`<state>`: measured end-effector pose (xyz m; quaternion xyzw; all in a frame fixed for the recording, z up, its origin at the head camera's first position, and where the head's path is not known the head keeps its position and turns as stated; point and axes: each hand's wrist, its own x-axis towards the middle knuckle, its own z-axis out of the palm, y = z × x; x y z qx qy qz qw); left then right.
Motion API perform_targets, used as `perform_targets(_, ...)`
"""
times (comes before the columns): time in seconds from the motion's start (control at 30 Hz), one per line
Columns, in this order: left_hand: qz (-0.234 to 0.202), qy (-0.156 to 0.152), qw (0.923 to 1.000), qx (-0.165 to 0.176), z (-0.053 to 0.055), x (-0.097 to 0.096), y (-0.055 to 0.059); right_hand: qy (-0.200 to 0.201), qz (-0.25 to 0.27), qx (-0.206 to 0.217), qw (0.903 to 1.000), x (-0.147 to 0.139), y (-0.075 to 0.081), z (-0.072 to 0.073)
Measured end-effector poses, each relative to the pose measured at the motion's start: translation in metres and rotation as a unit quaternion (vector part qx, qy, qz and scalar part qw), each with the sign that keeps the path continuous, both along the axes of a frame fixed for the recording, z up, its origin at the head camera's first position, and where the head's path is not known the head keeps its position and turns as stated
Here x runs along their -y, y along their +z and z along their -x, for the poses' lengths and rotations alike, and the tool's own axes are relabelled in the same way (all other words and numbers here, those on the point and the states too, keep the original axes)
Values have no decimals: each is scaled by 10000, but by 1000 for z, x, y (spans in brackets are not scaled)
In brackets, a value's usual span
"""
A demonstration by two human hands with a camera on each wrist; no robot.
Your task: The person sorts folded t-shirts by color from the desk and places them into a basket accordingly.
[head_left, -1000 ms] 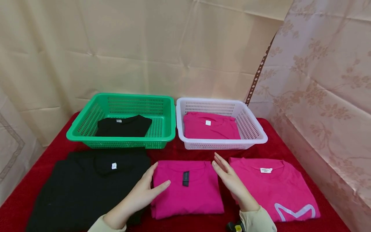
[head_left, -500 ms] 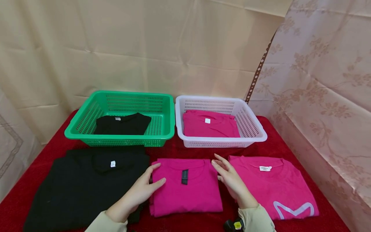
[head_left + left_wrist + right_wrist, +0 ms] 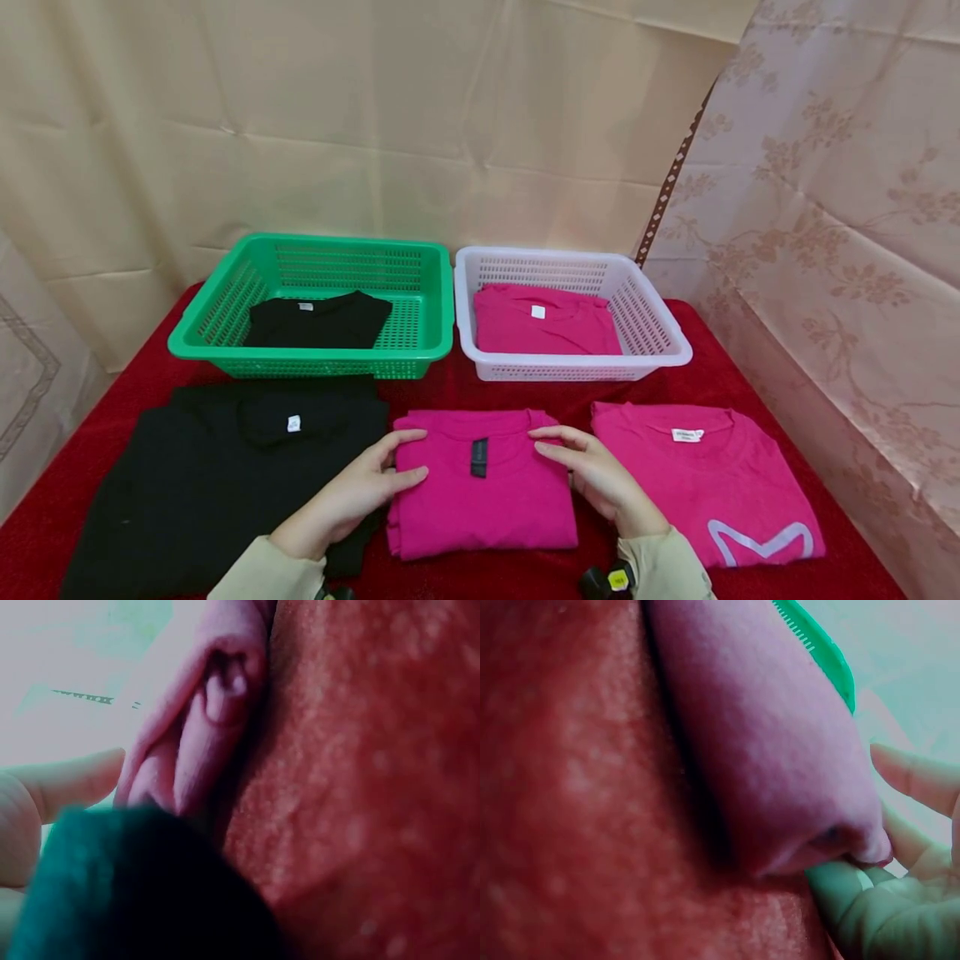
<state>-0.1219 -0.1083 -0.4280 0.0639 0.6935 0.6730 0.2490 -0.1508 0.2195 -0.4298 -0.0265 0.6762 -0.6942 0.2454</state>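
A folded magenta T-shirt (image 3: 487,517) with a dark neck label lies in the middle of the red cloth. My left hand (image 3: 352,496) is at its left edge, with a finger and the thumb over the top; the other fingers are hidden. At the right edge my right hand (image 3: 600,479) lays a finger and thumb on the shirt. The right wrist view shows other fingers of that hand tucked against the underside of the fold (image 3: 780,750). Both hands hold the shirt by its sides, and it still lies on the cloth.
Behind are a green basket (image 3: 322,358) holding a black shirt (image 3: 318,325) and a white basket (image 3: 577,364) holding a pink shirt (image 3: 543,329). Folded black garments (image 3: 217,500) lie at left, a pink T-shirt (image 3: 697,483) at right. Curtains (image 3: 420,125) hang behind.
My right hand has moved left from beside the magenta T-shirt onto its edge. The left hand has closed in on the opposite edge. The shirt has not visibly moved on the cloth.
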Motion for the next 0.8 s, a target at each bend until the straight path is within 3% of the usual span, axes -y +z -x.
perform_targets(0.27,-264,-104,9996,11,1,1,0,418,57,212,9989,0,0,-1)
perform_targets(0.57,-424,-324,9986,12,2,1,0,629,315,120,9974,-1,0,0)
perform_targets(0.8,-444,-318,9985,-94,2,2,6,678,261,-126,9973,-4,9,0)
